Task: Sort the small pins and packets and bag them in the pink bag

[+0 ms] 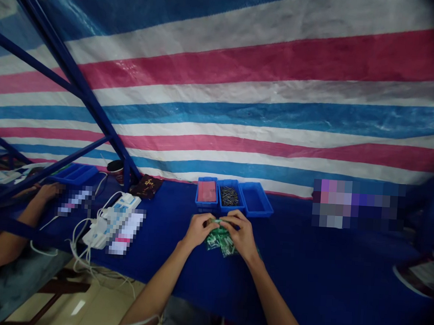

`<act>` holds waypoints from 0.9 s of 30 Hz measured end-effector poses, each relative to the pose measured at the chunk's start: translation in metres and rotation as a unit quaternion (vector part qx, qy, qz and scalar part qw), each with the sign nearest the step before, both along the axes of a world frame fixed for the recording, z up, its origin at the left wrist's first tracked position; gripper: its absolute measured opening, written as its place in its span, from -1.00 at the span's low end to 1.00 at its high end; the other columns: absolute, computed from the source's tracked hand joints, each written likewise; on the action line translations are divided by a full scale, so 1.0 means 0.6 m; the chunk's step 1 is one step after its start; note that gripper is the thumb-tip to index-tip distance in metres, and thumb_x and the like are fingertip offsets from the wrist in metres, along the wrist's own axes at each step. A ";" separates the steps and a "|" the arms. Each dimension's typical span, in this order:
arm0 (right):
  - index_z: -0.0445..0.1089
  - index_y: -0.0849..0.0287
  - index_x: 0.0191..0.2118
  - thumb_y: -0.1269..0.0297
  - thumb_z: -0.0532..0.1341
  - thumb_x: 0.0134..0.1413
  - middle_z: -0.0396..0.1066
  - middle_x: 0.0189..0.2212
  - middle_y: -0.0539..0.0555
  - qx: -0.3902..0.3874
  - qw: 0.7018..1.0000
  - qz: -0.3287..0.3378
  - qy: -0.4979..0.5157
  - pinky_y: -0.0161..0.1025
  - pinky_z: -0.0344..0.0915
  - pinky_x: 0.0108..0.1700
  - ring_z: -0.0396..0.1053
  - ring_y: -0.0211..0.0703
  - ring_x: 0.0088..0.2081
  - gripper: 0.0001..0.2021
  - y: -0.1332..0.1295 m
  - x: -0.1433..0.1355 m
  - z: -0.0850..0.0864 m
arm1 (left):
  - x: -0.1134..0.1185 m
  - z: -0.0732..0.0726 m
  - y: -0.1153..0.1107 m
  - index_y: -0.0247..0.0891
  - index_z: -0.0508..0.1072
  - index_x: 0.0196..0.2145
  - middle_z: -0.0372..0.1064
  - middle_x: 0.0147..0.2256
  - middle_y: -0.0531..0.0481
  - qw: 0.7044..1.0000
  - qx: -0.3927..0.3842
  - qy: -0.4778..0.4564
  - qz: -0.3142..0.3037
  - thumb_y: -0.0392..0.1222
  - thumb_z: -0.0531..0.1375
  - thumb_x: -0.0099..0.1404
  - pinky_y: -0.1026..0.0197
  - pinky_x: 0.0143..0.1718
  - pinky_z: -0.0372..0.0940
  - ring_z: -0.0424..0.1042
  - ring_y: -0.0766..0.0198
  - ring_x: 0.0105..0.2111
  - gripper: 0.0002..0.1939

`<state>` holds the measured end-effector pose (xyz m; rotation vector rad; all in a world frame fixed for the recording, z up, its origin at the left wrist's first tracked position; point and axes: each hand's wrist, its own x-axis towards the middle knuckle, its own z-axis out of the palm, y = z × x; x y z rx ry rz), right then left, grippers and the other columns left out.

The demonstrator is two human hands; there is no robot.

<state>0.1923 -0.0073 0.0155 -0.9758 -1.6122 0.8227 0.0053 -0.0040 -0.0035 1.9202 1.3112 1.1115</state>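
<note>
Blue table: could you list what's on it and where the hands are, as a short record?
Left hand: pinching a green piece
Right hand: holding the same green piece
Beneath hands: green packets on the blue table
Beyond hands: three blue bins in a row
Left bin: something pink
Middle bin: thin dark pieces
Left side: white power strip, cords
Far left: another person's hand
</note>
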 end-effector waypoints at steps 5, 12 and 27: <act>0.63 0.08 -0.20 0.12 0.30 0.16 0.39 -0.46 0.03 0.014 0.999 -0.038 0.024 -0.26 0.26 -0.41 0.30 -0.21 -0.46 -0.78 -0.005 -0.003 -0.009 | -0.005 0.001 -0.003 -0.34 0.52 -0.29 0.33 -0.55 0.04 0.999 -0.008 -0.048 -0.020 0.22 0.03 0.38 0.28 -0.41 0.14 0.28 0.30 -0.53 -0.46; 0.61 0.07 -0.11 0.15 0.25 0.22 0.55 -0.44 0.06 0.029 0.999 -0.018 -0.004 -0.24 0.37 -0.41 0.42 -0.16 -0.49 -0.76 -0.013 -0.003 -0.006 | -0.006 -0.002 -0.002 -0.34 0.46 -0.46 0.34 -0.55 -0.01 0.996 -0.028 -0.077 -0.020 0.25 -0.01 0.39 0.26 -0.38 0.16 0.31 0.27 -0.52 -0.40; 0.49 0.08 0.07 0.25 0.08 0.28 0.59 -0.18 0.08 -0.007 0.998 0.057 -0.021 -0.11 0.45 -0.07 0.55 -0.01 -0.18 -0.65 -0.007 0.000 -0.006 | -0.004 0.014 -0.004 -0.34 0.38 -0.51 0.23 -0.57 0.08 0.995 -0.033 -0.094 0.000 0.06 0.16 0.35 0.31 -0.42 0.08 0.18 0.36 -0.52 -0.58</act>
